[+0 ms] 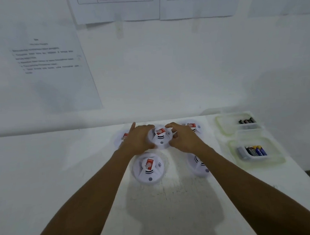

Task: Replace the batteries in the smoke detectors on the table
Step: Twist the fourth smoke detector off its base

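Note:
Several white round smoke detectors with red labels sit on the white table (45, 180). Both hands are at the middle back detector (160, 138). My left hand (139, 138) grips its left side, index finger sticking out toward the wall. My right hand (184, 135) curls around its right side. Another detector (149, 168) lies nearer me under my left forearm. One more (199, 166) is partly hidden by my right forearm. Behind my hands, a detector at back left (121, 138) and one at back right (193, 126) are partly covered.
Two clear plastic trays stand at the right of the table: the far tray (224, 125) holds dark batteries (247, 121), the near tray (233, 148) holds black and blue batteries (256, 150). Printed sheets hang on the white wall behind. The table's right edge runs diagonally at lower right.

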